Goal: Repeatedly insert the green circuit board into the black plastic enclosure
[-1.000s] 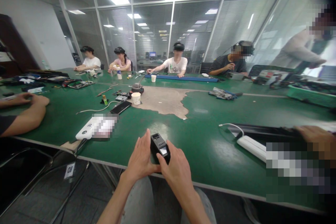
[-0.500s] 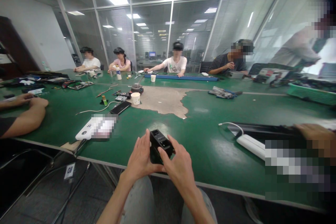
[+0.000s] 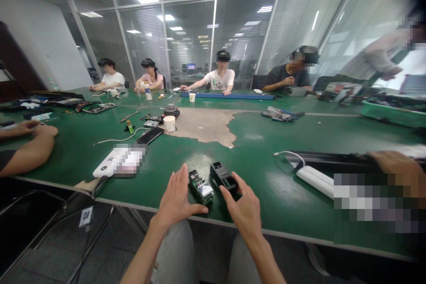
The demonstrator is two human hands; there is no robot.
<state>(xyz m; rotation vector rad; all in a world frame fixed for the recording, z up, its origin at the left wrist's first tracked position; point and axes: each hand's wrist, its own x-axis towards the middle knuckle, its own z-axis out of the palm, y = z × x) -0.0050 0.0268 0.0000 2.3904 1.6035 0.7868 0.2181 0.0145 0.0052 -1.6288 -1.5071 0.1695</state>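
On the near side of the green table, a black plastic housing [image 3: 220, 174] with rectangular cut-outs is gripped at its right side and near end by my right hand [image 3: 245, 202]. Just left of it a green circuit board module [image 3: 200, 186] with a silvery part on top stands apart from the housing. My left hand [image 3: 175, 195] is beside the module, fingers stretched along its left and thumb reaching past its near end. Whether that hand touches the module I cannot tell.
A white power bank [image 3: 107, 163], a phone [image 3: 151, 135] and a paper cup [image 3: 169, 123] are further left. At right, a white device [image 3: 316, 181] with a cable lies by another person's hand [image 3: 396, 168]. Gloves [image 3: 279, 114] lie farther back. Several people sit around the table.
The black housing has come off the circuit board module and moved right with my right hand, so the module now shows. My left hand has stayed nearly in place.
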